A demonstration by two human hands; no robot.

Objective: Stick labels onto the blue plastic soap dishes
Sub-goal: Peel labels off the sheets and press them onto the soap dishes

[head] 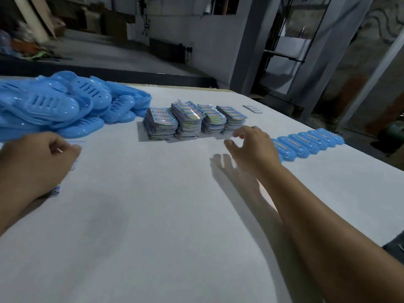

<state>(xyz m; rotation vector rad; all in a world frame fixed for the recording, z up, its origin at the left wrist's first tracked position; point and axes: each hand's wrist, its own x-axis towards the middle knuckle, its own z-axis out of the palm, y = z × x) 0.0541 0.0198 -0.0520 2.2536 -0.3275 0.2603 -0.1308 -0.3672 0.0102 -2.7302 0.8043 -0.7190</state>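
On our big white table, a heap of blue plastic soap dishes waits far left, likely so we can grab one fast. Four stacks of shiny colourful label sheets sit in the middle. A row of blue dishes with labels on lies right. Our right hand floats near the stacks, fingers spread, holding nothing. Our left hand is curled tight on a small paper label strip
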